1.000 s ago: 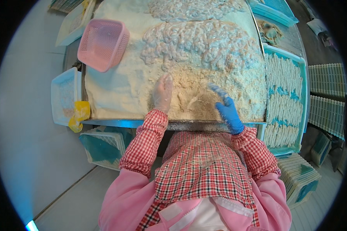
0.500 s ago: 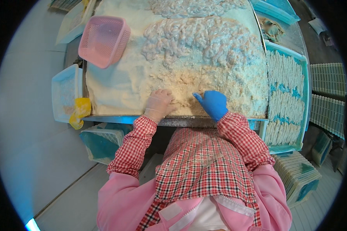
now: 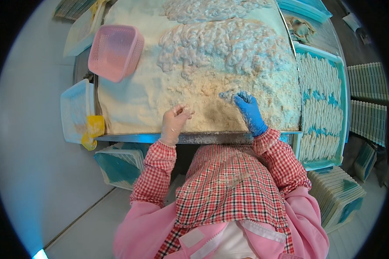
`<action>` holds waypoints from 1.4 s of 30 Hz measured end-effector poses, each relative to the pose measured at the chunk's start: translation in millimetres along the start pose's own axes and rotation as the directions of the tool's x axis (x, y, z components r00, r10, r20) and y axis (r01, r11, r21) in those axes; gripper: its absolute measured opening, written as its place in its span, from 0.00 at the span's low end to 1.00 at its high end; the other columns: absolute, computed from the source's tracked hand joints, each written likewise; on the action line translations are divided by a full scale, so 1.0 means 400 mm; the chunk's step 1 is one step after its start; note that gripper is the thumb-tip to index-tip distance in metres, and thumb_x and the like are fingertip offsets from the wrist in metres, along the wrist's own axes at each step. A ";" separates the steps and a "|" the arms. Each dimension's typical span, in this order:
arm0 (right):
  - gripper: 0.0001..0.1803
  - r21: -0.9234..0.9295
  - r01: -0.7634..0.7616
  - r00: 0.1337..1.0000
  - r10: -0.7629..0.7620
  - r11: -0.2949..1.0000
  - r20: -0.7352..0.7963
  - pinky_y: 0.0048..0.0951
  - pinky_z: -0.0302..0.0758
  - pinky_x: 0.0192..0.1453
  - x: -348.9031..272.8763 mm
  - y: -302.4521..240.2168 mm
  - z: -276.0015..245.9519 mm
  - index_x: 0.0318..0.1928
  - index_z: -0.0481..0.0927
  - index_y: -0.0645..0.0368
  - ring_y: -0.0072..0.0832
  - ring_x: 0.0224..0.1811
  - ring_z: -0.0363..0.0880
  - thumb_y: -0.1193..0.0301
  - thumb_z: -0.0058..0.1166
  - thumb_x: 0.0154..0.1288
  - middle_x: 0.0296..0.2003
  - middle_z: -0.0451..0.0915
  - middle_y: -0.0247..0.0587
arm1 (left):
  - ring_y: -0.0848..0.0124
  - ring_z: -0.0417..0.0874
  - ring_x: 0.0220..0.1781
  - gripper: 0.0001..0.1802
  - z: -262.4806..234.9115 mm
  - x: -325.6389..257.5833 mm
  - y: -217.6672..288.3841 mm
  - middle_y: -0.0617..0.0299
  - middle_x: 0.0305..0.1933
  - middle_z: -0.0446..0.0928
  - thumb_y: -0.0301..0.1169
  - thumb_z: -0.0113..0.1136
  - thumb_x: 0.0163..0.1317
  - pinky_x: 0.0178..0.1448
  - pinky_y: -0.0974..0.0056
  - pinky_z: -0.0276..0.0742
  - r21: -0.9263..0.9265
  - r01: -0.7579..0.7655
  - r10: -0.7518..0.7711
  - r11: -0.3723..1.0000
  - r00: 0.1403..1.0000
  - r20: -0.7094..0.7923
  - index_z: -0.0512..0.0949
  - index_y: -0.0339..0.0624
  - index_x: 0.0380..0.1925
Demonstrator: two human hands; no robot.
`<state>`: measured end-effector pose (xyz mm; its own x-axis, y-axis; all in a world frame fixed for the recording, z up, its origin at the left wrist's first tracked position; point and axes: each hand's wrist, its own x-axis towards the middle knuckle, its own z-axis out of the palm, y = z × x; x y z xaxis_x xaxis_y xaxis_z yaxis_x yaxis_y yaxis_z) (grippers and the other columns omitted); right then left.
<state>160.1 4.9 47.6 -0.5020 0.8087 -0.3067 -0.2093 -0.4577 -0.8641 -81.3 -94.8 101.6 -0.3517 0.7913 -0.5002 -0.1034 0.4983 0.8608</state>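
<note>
My left hand [image 3: 175, 123], in a thin clear glove, hovers over the near edge of the crumb layer. Its fingers are bent in toward the thumb; anything between them is too small to make out. My right hand [image 3: 249, 113], in a blue glove dusted with crumbs, is closed over the crumbs to the right. By its fingertips is a small bluish-grey piece [image 3: 226, 95], of a kind I cannot make out. Pale loose crumbs [image 3: 203, 88] spread across the cloth-covered table. Beyond them lies a heap of glossy raw whitish-pink strips [image 3: 222, 43].
A pink perforated basket [image 3: 116, 54] stands at the far left. A white bin [image 3: 73, 108] with a yellow cloth [image 3: 94, 126] hangs off the left edge. At right, a teal-lined tray [image 3: 304, 165] holds rows of coated strips. Stacked trays [image 3: 335, 196] and slatted racks [image 3: 369, 121] stand beyond.
Both hands have risen off the crumbs. The left fingers have curled in; the right hand has moved up and right, its thumb no longer stretched out. A bare hollow of crumbs shows between them.
</note>
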 end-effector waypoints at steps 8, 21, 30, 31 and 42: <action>0.18 0.594 -0.205 0.976 0.208 0.778 0.064 0.31 0.76 0.54 0.002 -0.008 0.060 0.59 0.71 0.60 0.31 0.53 0.78 0.68 0.46 0.72 0.52 0.79 0.43 | 0.71 0.81 0.43 0.15 0.185 -0.017 0.042 0.60 0.40 0.81 0.27 0.65 0.57 0.45 0.68 0.76 0.782 -0.547 0.685 0.297 0.693 0.225 0.81 0.37 0.45; 0.22 0.628 -0.129 0.990 0.139 0.768 0.034 0.28 0.75 0.59 -0.007 0.020 0.103 0.62 0.70 0.64 0.29 0.56 0.76 0.63 0.39 0.77 0.57 0.76 0.42 | 0.69 0.81 0.50 0.20 0.245 -0.020 -0.046 0.58 0.48 0.79 0.28 0.64 0.60 0.52 0.66 0.77 0.497 -0.509 0.590 0.702 0.808 -0.006 0.75 0.34 0.52; 0.20 0.408 -0.070 0.995 0.092 0.910 -0.034 0.25 0.74 0.51 0.010 0.055 0.051 0.60 0.73 0.61 0.27 0.50 0.77 0.64 0.43 0.75 0.51 0.79 0.43 | 0.74 0.81 0.40 0.15 0.180 0.010 0.053 0.59 0.41 0.82 0.25 0.58 0.64 0.47 0.70 0.77 -0.088 -0.042 0.048 0.995 0.997 0.068 0.78 0.33 0.50; 0.19 0.316 -0.082 0.994 0.100 0.945 -0.042 0.25 0.74 0.50 0.006 0.036 0.052 0.58 0.74 0.60 0.26 0.48 0.77 0.63 0.44 0.74 0.48 0.79 0.41 | 0.75 0.81 0.40 0.16 0.176 0.009 0.069 0.58 0.42 0.82 0.24 0.58 0.64 0.48 0.70 0.76 -0.049 -0.019 0.022 0.999 0.997 0.075 0.77 0.33 0.51; 0.23 0.760 -0.162 0.980 0.192 0.629 0.049 0.30 0.77 0.54 -0.002 0.007 0.087 0.59 0.73 0.56 0.26 0.46 0.78 0.54 0.43 0.75 0.50 0.79 0.38 | 0.63 0.80 0.47 0.15 0.246 0.004 0.007 0.56 0.46 0.78 0.27 0.63 0.60 0.49 0.62 0.76 0.592 -0.614 0.721 0.522 0.688 0.078 0.79 0.39 0.49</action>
<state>130.8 -9.8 59.4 -0.5736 0.6864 -0.4470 -0.6885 -0.6997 -0.1909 9.3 -57.1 94.1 -0.2443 0.9315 0.2694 0.7127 -0.0159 0.7012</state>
